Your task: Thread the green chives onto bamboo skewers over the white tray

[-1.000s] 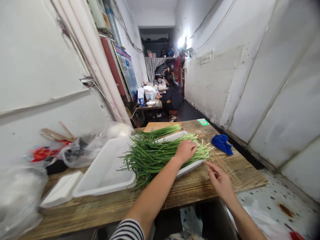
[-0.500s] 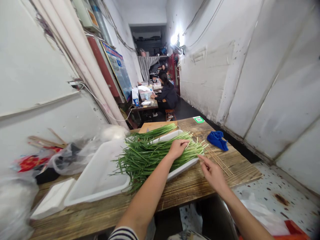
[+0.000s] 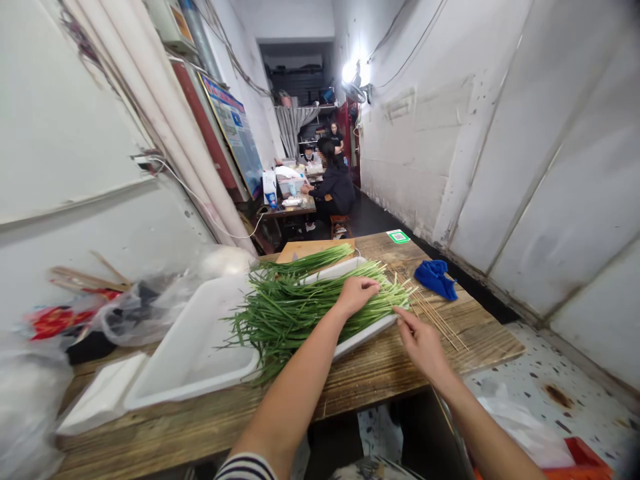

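On the table (image 3: 367,377), whether either hand (image 3: 357,295) (image 3: 421,340) pinches the pale-ended green stalks (image 3: 290,310) is unclear.

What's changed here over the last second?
The right hand has moved slightly forward, closer to the green stalks. At the back, a standing person has come further into view. The left hand stays over the stalks; the blue cloth and skewers lie as before.

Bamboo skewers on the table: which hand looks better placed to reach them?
The right hand, probably: it is by the pale stem ends, closer to the bamboo skewers. The left hand is over the garlic chives, with stems between it and the skewers. Whether the right hand grips anything is unclear.
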A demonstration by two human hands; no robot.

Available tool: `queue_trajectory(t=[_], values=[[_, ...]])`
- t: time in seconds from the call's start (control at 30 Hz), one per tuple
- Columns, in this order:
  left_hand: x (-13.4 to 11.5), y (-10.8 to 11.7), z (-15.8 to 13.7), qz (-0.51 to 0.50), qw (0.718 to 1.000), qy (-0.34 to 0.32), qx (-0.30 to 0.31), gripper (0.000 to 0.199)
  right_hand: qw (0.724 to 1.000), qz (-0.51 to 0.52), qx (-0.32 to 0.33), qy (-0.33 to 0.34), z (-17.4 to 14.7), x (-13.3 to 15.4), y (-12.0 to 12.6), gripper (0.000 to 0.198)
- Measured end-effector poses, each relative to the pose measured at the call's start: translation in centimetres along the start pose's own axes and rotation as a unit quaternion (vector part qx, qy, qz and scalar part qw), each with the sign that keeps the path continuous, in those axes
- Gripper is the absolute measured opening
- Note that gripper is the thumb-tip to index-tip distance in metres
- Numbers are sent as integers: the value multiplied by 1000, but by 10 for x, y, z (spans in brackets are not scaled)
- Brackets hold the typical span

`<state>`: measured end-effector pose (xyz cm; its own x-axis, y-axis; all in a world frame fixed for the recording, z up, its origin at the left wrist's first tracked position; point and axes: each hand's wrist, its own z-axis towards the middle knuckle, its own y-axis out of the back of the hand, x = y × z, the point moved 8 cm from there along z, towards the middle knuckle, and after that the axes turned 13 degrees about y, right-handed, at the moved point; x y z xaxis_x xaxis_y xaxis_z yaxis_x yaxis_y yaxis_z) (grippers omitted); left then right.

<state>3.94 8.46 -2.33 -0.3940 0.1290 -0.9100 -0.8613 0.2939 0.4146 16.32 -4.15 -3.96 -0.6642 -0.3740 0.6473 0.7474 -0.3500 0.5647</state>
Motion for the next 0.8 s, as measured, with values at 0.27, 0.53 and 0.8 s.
queue_trajectory(t=[0.27, 0.53, 0.8], values=[[-4, 0, -2, 9, 1000, -2, 12, 23, 1000, 6, -8, -4, 1, 0, 1, 44], [1, -1, 0, -7, 1000, 3, 12, 24, 1000, 0, -2, -6, 1, 3, 2, 46], [2, -1, 0, -12, 1000, 9, 17, 23, 1000, -3, -8, -5, 1, 4, 4, 43]])
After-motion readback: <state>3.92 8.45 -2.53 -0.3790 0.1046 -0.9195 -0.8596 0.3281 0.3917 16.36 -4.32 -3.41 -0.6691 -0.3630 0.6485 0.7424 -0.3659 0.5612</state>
